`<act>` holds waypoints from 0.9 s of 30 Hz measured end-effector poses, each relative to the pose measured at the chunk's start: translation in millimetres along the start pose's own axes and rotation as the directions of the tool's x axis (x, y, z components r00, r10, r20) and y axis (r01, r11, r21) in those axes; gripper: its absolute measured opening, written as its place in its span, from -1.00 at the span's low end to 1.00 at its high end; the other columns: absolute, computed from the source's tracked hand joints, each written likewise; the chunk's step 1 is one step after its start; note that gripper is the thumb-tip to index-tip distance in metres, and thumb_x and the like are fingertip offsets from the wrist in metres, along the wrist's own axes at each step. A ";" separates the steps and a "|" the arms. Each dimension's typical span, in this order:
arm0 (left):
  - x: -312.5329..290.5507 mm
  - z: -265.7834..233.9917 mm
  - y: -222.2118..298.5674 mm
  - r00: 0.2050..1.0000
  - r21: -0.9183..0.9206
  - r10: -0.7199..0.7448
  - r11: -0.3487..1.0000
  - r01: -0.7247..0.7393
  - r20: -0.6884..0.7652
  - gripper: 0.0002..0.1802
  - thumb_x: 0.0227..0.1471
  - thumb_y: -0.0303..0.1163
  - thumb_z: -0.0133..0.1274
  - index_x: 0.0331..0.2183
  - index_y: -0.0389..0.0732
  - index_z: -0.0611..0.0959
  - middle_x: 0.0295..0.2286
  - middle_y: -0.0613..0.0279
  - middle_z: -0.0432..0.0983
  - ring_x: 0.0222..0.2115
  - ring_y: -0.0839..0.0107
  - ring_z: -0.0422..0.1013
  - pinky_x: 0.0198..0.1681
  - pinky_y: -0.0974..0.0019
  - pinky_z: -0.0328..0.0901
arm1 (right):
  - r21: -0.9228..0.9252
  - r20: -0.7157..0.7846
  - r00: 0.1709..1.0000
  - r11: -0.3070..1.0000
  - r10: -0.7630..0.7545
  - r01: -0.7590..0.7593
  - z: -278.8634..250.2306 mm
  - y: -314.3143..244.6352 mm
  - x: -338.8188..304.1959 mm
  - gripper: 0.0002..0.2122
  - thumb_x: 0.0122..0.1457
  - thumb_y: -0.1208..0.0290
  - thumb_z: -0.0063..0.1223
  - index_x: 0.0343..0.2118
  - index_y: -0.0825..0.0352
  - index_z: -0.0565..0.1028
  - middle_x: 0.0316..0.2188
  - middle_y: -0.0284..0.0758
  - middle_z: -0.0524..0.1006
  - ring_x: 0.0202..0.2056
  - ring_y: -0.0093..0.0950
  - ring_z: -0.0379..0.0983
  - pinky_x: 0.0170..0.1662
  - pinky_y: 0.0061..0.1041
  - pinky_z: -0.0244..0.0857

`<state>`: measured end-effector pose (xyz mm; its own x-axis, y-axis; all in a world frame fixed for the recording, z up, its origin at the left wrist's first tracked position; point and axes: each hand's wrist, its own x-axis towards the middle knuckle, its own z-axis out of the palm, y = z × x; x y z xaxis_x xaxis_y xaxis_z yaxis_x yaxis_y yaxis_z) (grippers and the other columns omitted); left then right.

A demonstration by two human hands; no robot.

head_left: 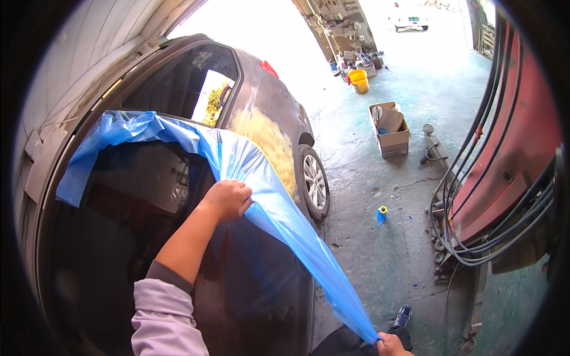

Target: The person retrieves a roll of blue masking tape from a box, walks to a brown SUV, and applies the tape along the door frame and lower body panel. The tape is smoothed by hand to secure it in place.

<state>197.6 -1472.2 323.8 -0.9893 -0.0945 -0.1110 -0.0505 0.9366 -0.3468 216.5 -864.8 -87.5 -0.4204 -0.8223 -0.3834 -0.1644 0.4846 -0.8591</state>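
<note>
A sheet of thin blue plastic film [279,213] is stretched along the side of a dark car [261,77], running from the window frame at the far left down to the lower right. My left hand [227,200] is closed on the film's gathered edge, above the dark window. Down at the lower edge, my right hand [392,345] grips the other end of the film and holds it taut away from the car. Beyond the film, a yellowish filler patch [264,139] covers the body above the rear wheel [314,181].
A blue roll with a yellow core [382,215] stands on the floor. Farther off are an open cardboard box [392,130] and a yellow bucket [358,81]. On the right, black hoses [475,172] hang beside a red post [504,130]. My shoe [403,316] is at the bottom.
</note>
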 end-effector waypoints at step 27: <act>-318.6 -135.8 190.2 0.982 0.408 -0.007 0.909 0.084 -0.187 -0.87 0.07 -0.56 0.05 -0.29 -0.22 0.49 -0.52 0.11 0.29 -0.48 0.08 0.32 -0.33 0.02 0.22 | -0.465 0.440 0.888 0.812 -0.135 0.354 94.6 112.8 -106.0 -0.72 0.11 0.03 0.30 -0.22 0.09 0.67 -0.40 -0.14 0.68 -0.26 -0.06 0.67 -0.16 -0.03 0.54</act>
<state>484.7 -1218.1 419.6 -0.9971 -0.0358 0.0676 -0.0731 0.7061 -0.7044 327.0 -751.1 -175.9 0.0418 -0.9267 -0.3735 -0.6971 0.2408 -0.6754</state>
